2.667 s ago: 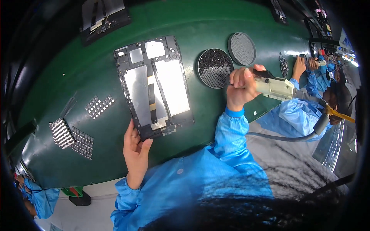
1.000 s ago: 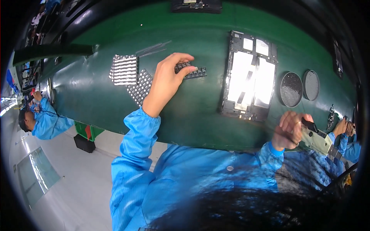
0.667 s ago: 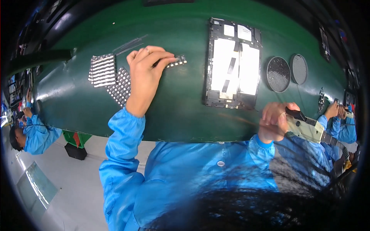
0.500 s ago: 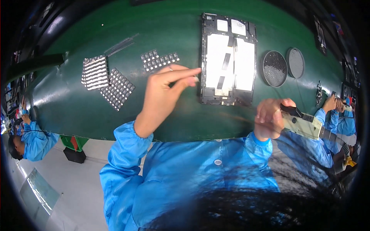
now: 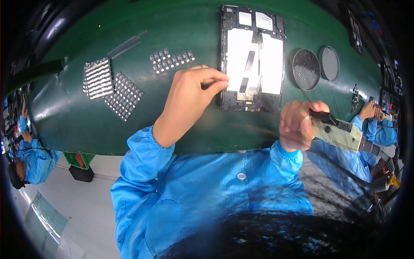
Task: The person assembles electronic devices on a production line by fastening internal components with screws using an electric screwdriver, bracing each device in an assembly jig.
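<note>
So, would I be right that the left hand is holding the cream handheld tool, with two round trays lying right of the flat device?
Not quite: the right hand holds the cream handheld tool, as the head view shows. The two round trays do lie right of the flat device.

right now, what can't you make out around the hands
All in the head view:
1) Bare left hand: whether it pinches anything; finger and thumb cover the gap, and any part there would be tiny.
2) Cream and black handheld power tool: its front end, covered by the bare right hand.
3) Glossy white panels on the black rectangular device: surface detail, washed out by glare.
4) Dark pieces in the round grey tray: kind, too small.
</note>
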{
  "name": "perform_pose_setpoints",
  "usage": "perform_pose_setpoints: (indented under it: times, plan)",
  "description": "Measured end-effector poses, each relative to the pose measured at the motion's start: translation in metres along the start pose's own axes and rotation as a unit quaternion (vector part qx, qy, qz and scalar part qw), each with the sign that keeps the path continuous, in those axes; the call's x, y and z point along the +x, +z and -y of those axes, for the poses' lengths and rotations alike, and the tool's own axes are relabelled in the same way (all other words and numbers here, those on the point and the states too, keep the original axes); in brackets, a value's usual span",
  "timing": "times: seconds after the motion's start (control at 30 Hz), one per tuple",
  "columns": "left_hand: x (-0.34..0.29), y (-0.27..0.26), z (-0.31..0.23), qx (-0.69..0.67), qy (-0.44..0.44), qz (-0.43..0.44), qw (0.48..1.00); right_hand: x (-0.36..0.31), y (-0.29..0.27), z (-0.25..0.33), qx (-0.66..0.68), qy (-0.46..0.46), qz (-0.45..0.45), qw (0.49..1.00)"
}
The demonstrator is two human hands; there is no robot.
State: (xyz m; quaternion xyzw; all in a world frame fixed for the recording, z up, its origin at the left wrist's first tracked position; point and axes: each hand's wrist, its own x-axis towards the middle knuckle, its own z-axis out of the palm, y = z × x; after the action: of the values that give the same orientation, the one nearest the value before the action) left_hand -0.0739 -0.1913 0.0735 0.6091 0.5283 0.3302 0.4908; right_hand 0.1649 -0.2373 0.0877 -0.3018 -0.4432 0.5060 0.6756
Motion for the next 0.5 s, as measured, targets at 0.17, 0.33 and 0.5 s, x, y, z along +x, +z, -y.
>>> perform_pose_setpoints:
  times: [0.17, 0.33, 0.5]
  plan:
    - [0.000, 0.005, 0.004, -0.003, 0.017, -0.011, 1.000, 0.002, 0.004, 0.000, 0.006, 0.015, -0.019, 1.000]
    - [-0.001, 0.004, 0.008, -0.002, 0.017, -0.026, 1.000, 0.014, 0.018, -0.009, 0.016, 0.007, 0.006, 1.000]
    - [0.002, 0.003, 0.011, -0.037, -0.016, -0.003, 0.999, 0.024, 0.032, -0.017, 0.017, 0.008, 0.020, 1.000]
